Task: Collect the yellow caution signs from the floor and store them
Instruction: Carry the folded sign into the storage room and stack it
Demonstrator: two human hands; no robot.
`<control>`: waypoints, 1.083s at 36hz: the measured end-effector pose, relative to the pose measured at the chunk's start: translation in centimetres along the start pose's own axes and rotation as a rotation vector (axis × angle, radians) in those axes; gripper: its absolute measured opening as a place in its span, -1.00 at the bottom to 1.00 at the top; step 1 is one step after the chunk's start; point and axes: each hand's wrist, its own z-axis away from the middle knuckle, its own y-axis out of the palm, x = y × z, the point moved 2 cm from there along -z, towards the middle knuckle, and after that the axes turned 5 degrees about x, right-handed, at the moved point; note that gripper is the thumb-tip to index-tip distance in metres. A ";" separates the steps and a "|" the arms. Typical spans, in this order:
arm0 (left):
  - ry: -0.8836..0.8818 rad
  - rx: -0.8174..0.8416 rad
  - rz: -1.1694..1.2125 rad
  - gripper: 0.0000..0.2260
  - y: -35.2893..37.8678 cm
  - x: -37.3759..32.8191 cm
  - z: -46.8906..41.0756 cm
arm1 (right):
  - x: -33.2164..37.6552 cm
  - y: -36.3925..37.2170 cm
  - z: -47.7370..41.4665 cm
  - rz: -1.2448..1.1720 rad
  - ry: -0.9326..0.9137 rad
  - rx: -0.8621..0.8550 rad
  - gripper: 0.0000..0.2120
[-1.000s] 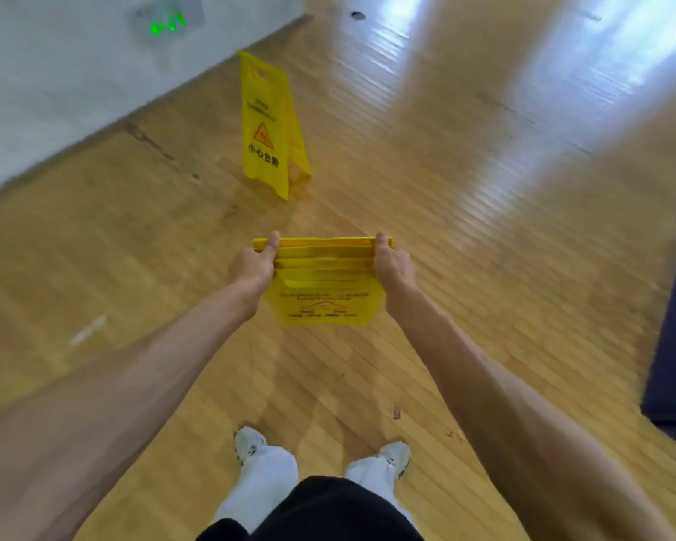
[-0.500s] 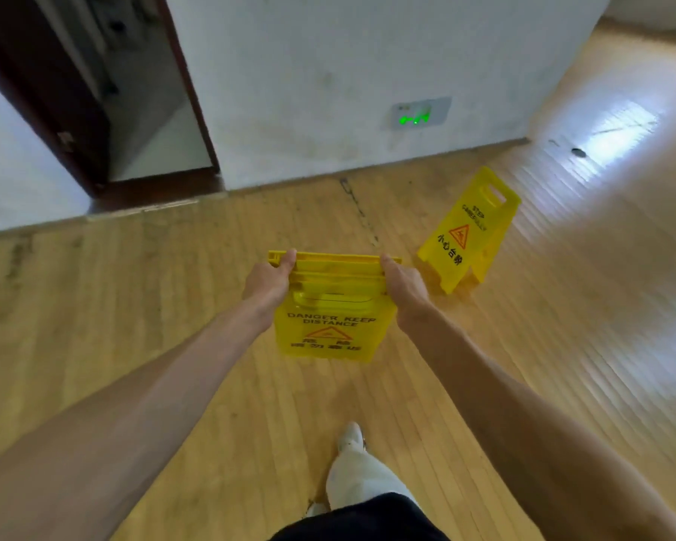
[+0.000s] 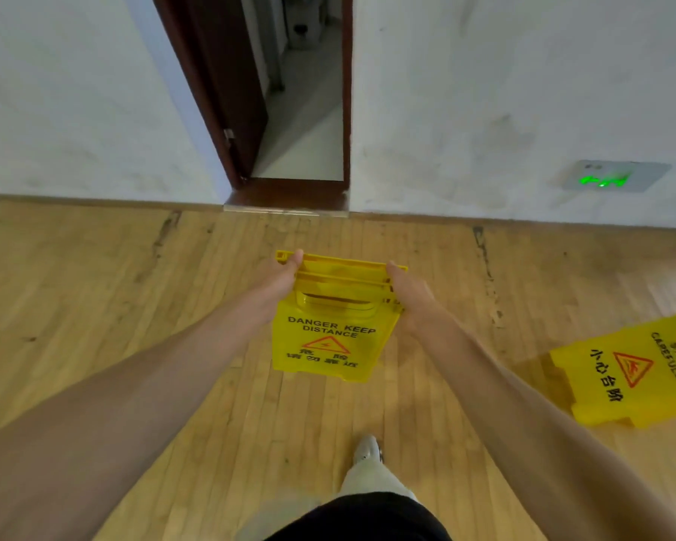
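A folded stack of yellow caution signs (image 3: 328, 341) hangs in front of me at about waist height, its near face reading "DANGER KEEP DISTANCE". My left hand (image 3: 278, 281) grips the stack's top left edge and my right hand (image 3: 408, 292) grips the top right edge. Another yellow caution sign (image 3: 633, 370), printed "STEP CAREFULLY", stands unfolded on the wooden floor at the right, apart from both hands.
An open doorway (image 3: 301, 123) with a dark brown frame lies straight ahead in the white wall (image 3: 484, 91). A wall plate with green lights (image 3: 613, 177) sits low at the right. Wooden floor (image 3: 114, 290) stretches left and right; my leg and shoe (image 3: 367, 454) are below.
My view has swung left: the doorway moved from the upper left to straight ahead, and the standing sign slid to the right edge. Both hands keep the same grip on the stack.
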 end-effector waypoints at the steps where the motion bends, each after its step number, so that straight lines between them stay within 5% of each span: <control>1: -0.013 -0.002 0.018 -0.55 -0.4 -0.7 -1.2 | 1.6 1.0 -0.5 0.013 -0.001 0.020 -0.05; 7: -0.117 -0.058 0.210 -0.63 -4.1 -2.9 -9.0 | 9.3 6.6 -3.2 0.160 -0.028 0.062 -0.31; 14: -0.143 -0.081 0.265 -0.74 -9.4 -5.6 -19.5 | 15.9 14.6 -12.4 0.253 -0.062 0.132 -0.20; 20: -0.128 -0.050 0.216 -0.37 -14.8 -7.0 -31.2 | 22.3 21.9 -17.1 0.288 -0.059 0.067 -0.36; 32: -0.002 -0.050 0.173 -0.61 -22.9 -17.6 -44.4 | 34.3 31.8 -29.1 0.136 -0.067 0.030 -0.18; 39: -0.051 -0.083 0.083 -0.64 -24.0 -22.3 -53.8 | 40.7 35.4 -37.9 0.116 -0.087 0.006 -0.32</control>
